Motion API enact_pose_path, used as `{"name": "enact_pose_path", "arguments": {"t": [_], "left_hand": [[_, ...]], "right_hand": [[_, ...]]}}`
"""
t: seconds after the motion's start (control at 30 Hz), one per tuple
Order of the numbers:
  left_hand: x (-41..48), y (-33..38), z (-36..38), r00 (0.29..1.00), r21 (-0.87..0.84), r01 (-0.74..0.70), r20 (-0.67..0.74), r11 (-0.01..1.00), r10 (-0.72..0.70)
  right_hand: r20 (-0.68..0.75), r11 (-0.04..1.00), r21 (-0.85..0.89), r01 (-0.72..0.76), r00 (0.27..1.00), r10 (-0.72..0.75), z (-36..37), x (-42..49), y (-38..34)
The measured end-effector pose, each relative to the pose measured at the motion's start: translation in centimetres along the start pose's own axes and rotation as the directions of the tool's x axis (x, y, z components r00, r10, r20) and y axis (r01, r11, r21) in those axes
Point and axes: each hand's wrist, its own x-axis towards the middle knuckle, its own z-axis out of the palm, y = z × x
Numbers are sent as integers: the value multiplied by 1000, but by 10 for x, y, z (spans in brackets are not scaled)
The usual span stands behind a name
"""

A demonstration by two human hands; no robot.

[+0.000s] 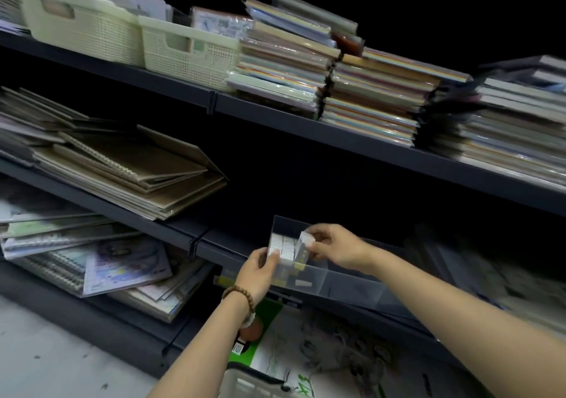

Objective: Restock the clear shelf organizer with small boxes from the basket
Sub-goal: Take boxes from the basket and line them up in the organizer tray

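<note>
L hand [260, 270] grips a block of small white boxes [281, 246], thumb across its front; bead bracelet [240, 294] on that wrist. R hand [335, 249] pinches 1 small box [306, 238] btwn thumb & fingertips, touching the block's upper right edge. Both hands are at the left end of the clear organizer [346, 287], which sits at the front of a dark shelf [220, 250]; a few small bits lie in its left compartment, too blurred to ID. Under the forearms, at the frame's bottom edge, a mesh basket [251, 382], contents blurred. Left of the organizer: kraft spiral notebooks [137, 171]. Top shelf: 2 cream baskets [190, 54] & wrapped notebook stacks [367, 97].
</note>
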Motion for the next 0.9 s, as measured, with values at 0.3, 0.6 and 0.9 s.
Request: {"name": "enact_pose_path", "arguments": {"t": [0.3,0.6,0.9], "left_hand": [[-3,2,4,1000,14,24,-6,1000,-24],[-11,5,1,998,32,-12,68,999,9],[-36,-1,-14,989,260,-75,145,963,38]], "right_hand": [[-237,897,-420,137,938,-254,60,-23,28],[-238,755,-651,79,924,-301,81,-28,39],[-197,837,-517,179,927,-319,52,-68,55]]}}
